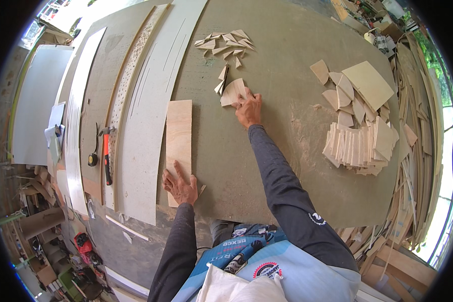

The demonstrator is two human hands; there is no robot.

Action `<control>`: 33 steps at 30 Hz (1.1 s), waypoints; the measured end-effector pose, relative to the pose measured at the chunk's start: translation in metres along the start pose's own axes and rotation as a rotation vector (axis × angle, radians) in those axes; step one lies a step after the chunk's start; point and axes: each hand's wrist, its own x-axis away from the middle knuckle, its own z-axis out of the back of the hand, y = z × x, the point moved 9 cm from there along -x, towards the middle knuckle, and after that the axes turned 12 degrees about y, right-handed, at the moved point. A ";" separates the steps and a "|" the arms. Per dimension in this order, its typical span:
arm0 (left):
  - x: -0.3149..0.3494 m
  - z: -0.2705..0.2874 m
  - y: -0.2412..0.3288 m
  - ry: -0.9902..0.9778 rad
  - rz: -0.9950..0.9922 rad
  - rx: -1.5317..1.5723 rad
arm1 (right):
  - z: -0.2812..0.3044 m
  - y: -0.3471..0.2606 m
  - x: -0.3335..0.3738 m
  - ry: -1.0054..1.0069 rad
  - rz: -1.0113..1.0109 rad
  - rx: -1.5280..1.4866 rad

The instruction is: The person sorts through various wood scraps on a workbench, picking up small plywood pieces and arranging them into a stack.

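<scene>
My left hand [180, 185] lies with fingers spread on the near part of a long, pale plywood strip [179, 131]. Farther ahead and to the right, my right hand [249, 108] grips the near right edge of a fan-shaped thin wood piece [232, 92]. Just left of that piece is a thin dark object [224, 79], too small to name, among narrow wood slivers [218, 87]. Beyond them, small pointed wood offcuts [226, 43] lie in a loose heap on the brown tabletop [282, 65].
Stacked thin wood pieces [355, 146], rounded pieces [345, 85] and a square sheet [368, 84] lie at the right. Long pale boards [148, 105], a hammer [106, 156] and a tape measure [92, 158] are on the left. Timber strips [415, 126] stand past the right edge.
</scene>
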 end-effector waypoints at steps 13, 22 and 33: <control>-0.001 0.003 0.002 0.024 -0.016 0.013 | -0.001 -0.002 0.001 0.032 0.000 0.045; 0.000 0.001 0.001 0.005 -0.006 -0.004 | -0.005 0.000 0.002 0.059 -0.032 0.043; -0.001 0.003 0.002 0.011 -0.011 -0.003 | -0.001 -0.002 0.003 0.120 -0.052 0.034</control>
